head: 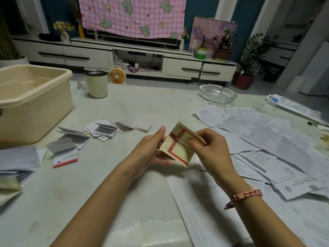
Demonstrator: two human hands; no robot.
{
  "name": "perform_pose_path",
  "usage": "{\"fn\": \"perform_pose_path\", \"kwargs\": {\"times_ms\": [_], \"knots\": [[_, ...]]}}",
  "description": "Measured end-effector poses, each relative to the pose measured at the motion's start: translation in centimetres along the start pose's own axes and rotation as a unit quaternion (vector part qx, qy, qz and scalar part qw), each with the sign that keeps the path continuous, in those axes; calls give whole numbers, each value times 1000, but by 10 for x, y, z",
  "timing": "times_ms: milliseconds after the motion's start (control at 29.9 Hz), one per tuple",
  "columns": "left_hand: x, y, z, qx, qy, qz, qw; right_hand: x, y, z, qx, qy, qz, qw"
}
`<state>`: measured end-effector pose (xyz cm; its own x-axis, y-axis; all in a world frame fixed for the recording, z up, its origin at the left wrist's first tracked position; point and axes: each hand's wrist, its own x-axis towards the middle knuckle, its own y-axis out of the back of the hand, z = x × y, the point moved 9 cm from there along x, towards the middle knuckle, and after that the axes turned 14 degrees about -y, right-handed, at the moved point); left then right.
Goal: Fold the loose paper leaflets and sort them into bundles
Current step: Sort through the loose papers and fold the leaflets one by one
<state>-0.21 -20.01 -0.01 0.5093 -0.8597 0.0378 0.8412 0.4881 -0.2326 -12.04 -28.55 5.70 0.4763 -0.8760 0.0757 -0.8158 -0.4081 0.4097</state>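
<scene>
A cream leaflet with red borders, partly folded, is held above the table in front of me. My left hand cups it from below and the left, fingers along its edge. My right hand pinches its upper right part. Folded leaflets lie in small groups to the left, with a red-edged folded one nearer me. A spread of loose unfolded sheets covers the table on the right.
A beige plastic tub stands at the left, a cream mug behind the folded piles, a glass ashtray at the back right. More folded papers lie at the left edge. A long sheet lies under my right forearm.
</scene>
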Motion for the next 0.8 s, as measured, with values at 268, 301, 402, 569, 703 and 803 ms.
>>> {"fn": "perform_pose_path", "kwargs": {"times_ms": [268, 301, 402, 569, 703, 803], "knots": [[0, 5, -1, -41, -4, 20, 999, -19, -31, -17, -209, 173, -42, 961], [1, 9, 0, -19, -18, 34, 999, -19, -34, -15, -201, 165, -57, 964], [4, 21, 5, 84, -65, 70, 992, -14, -32, -9, -122, 86, -69, 986], [6, 20, 6, 124, -94, 58, 986, -2, -27, 21, -17, -98, -84, 991], [8, 20, 6, 136, -103, 56, 984, -2, -34, 37, 105, -209, -132, 963], [9, 24, 3, 106, -80, 69, 989, 1, -33, 36, 134, -212, -123, 960]]}}
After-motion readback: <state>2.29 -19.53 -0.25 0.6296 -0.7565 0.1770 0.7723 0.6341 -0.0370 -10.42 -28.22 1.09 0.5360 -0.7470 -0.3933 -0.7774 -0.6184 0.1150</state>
